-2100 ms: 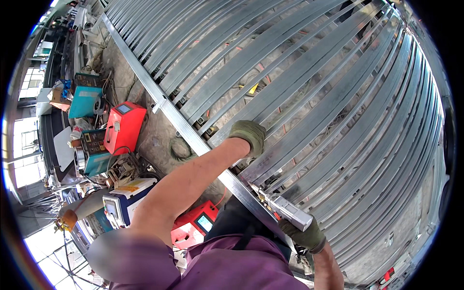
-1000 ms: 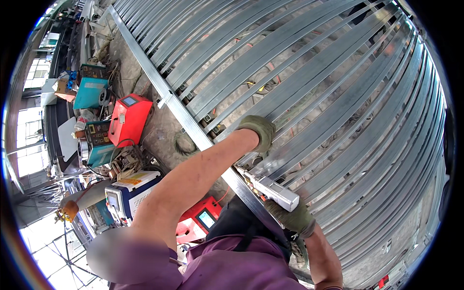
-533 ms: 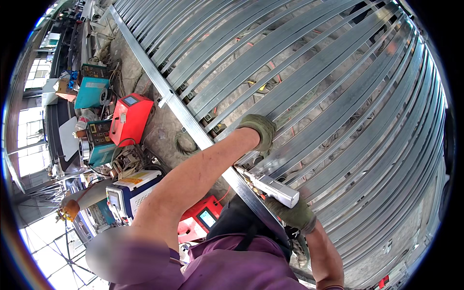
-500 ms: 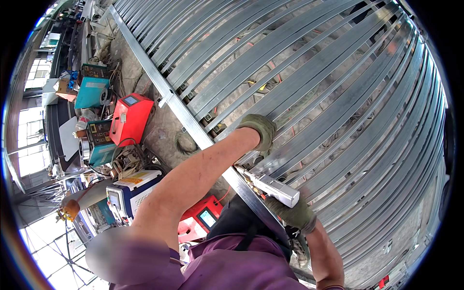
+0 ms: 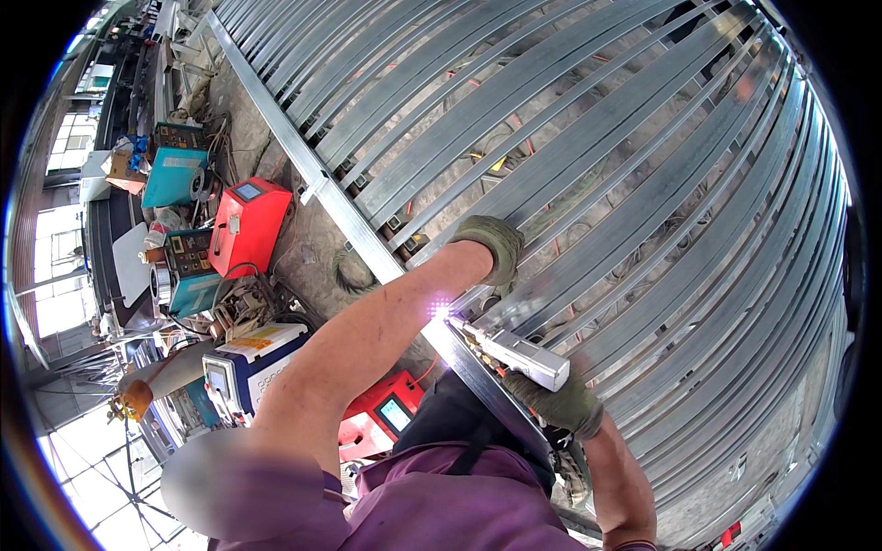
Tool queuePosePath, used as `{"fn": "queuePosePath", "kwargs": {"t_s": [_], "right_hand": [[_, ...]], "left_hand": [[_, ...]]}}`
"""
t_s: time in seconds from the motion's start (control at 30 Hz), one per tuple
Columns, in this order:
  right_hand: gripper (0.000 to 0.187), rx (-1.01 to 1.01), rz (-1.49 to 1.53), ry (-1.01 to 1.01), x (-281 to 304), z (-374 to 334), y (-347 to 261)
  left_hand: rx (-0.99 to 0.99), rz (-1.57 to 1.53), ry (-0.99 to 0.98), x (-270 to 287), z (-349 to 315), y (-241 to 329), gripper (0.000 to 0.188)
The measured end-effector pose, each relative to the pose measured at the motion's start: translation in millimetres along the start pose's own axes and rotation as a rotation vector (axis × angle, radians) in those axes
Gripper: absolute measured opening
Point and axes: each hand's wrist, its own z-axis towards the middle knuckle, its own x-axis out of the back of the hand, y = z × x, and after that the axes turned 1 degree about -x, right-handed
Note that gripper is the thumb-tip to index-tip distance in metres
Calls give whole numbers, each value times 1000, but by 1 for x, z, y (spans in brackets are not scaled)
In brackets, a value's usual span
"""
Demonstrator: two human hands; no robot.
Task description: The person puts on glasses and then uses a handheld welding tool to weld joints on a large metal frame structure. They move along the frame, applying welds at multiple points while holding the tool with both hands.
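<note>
My left hand [image 5: 496,246], in a green work glove, is closed over the end of a grey metal tube [image 5: 570,207] close to the long edge rail [image 5: 342,213]. Its fingertips are hidden beneath the hand. In my right hand [image 5: 562,404], gloved the same way, is a silver welding gun [image 5: 525,358], with the fingers wrapped round its lower side. The gun's thin nozzle points left to the rail, just below my left forearm. A bright violet-white weld spark [image 5: 441,310] glows at its tip.
Many parallel metal tubes fill the right side, with gaps showing cables on the concrete floor. Left of the rail stand a red machine [image 5: 250,225], teal machines [image 5: 175,174] and a white-and-blue unit [image 5: 253,367]. Another red machine [image 5: 381,415] with a lit screen sits near my body.
A bright spark has appeared at the welding gun's tip on the rail. Both hands hold almost the same place as before.
</note>
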Motion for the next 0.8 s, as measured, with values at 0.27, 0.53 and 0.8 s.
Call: {"fn": "queuePosePath", "kwargs": {"t_s": [0.27,0.53,0.8], "right_hand": [[44,-11,-26,20,-1,-2,0],[43,18,-102,15,0,-1,-1],[42,-62,-43,-12,1,-3,-6]], "left_hand": [[7,16,-7,-1,2,0,41],[10,3,0,-2,2,0,42],[-7,22,4,-4,5,-2,40]]}}
